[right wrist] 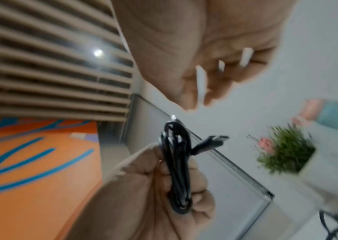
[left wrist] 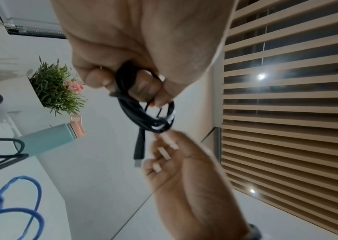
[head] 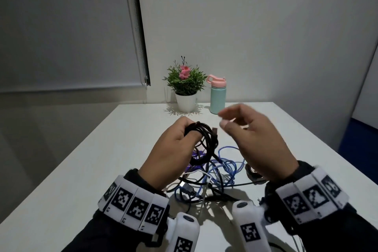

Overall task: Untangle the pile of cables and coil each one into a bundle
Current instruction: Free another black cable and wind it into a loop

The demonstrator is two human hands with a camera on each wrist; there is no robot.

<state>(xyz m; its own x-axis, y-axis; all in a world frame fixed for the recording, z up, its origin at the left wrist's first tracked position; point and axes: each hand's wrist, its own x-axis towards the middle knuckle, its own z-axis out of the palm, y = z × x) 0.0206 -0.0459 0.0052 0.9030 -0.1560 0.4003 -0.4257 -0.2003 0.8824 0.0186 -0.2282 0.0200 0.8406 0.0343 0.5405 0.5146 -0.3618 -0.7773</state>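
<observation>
My left hand (head: 187, 130) is raised above the table and grips a coiled black cable (head: 204, 135). Its loops run between the curled fingers (left wrist: 143, 86), and a plug end (left wrist: 138, 152) sticks out of the coil (left wrist: 145, 116). My right hand (head: 226, 119) hovers just right of the coil with its fingers loosely bent and holds nothing. In the right wrist view the coil (right wrist: 177, 162) sits in the left hand (right wrist: 154, 186) below the right fingertips (right wrist: 201, 81). Below both hands lies a tangled pile of a blue cable (head: 227, 161), black cables (head: 204, 182), a white cable (head: 196, 174) and a purple one (head: 199, 153).
On the white table (head: 102, 170) a potted plant (head: 185, 82) and a mint bottle with a pink lid (head: 217, 96) stand at the far edge by the wall. A dark object (head: 252, 174) lies partly hidden under my right wrist.
</observation>
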